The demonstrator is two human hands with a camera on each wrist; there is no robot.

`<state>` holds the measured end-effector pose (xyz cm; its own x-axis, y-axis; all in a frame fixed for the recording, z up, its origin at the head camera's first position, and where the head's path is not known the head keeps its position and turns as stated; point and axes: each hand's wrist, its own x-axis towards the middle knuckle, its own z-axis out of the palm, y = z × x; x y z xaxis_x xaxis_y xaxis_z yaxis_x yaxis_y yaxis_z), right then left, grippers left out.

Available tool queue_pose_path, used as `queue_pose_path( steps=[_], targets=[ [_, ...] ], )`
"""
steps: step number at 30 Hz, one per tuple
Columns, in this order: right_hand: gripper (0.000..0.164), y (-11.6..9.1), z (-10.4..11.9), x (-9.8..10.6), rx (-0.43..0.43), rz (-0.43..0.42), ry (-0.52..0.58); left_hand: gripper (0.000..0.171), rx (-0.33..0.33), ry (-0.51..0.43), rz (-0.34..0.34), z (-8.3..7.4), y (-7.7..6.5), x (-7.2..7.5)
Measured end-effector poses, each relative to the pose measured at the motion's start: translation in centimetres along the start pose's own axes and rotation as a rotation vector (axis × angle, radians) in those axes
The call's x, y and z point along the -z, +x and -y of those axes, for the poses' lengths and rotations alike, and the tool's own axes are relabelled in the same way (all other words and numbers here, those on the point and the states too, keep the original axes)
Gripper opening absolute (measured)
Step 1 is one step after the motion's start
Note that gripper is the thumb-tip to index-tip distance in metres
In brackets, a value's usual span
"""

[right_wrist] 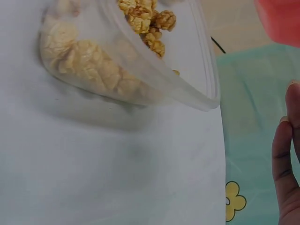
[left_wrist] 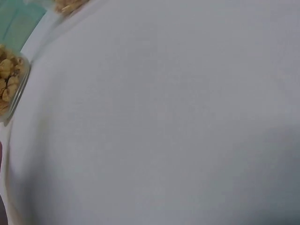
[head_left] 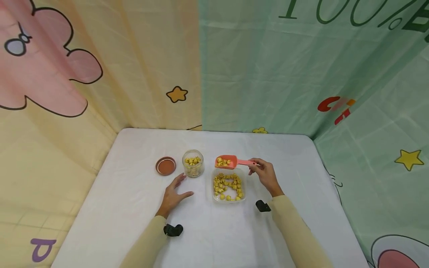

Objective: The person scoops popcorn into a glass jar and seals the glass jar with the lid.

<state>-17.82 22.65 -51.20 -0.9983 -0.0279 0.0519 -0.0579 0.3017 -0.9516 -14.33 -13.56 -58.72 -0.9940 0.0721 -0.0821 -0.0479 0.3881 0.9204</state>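
Nearest, 2 pale yellow sleeves [head_left: 147, 238] reach in over a white cloth-covered table [head_left: 211, 230], with a small black device [head_left: 173, 230] at each wrist. The left hand [head_left: 171, 195] has its fingers extended and its thumb spread apart, with nothing in its hold; its fingertips are just beside a round clear jar. Between the hands stands a rounded-square clear plastic container [head_left: 231, 192], holding yellow popcorn pieces [head_left: 220, 186] around a bare patch of its bottom. The right hand [head_left: 266, 176], a little farther out, pinches the handle of a coral-red plastic scoop [head_left: 234, 162] between thumb and fingers. The scoop hangs at the container's far edge, its bowl pointing left and carrying more popcorn. Left of it, the round clear jar [head_left: 200, 169] stands upright, partly filled with popcorn. Beside the jar, farther left, a round reddish-brown lid [head_left: 165, 166] lies flat on the table. Beyond the table hang a pale yellow curtain [head_left: 161, 56] and a pale green curtain [head_left: 258, 74], both printed with cartoon shapes.
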Motion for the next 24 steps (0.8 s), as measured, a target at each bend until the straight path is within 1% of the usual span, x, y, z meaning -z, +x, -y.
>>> queue_pose_path(
  steps=[4, 9, 14, 20, 24],
  targets=[
    [0.032, 0.9, 0.4, -0.2, 0.000, 0.008, -0.025, 0.089, -0.004, -0.008, -0.022, -0.5, 0.9, 1.4],
    [0.030, 1.9, 1.2, -0.5, 0.030, 0.023, -0.029, 0.088, -0.024, -0.011, -0.034, -1.5, 2.6, 2.3],
    [0.028, 3.0, 1.7, -0.9, 0.046, 0.046, -0.027, 0.089, -0.038, -0.037, -0.024, -2.6, 4.2, 2.4],
    [0.028, 4.4, 2.5, -1.8, 0.051, 0.083, -0.013, 0.093, -0.028, 0.014, 0.004, -3.5, 5.5, 2.1],
    [0.027, 5.2, 3.1, -2.6, 0.046, 0.111, 0.009, 0.094, -0.008, 0.014, 0.018, -3.8, 6.1, 2.0]
  ],
)
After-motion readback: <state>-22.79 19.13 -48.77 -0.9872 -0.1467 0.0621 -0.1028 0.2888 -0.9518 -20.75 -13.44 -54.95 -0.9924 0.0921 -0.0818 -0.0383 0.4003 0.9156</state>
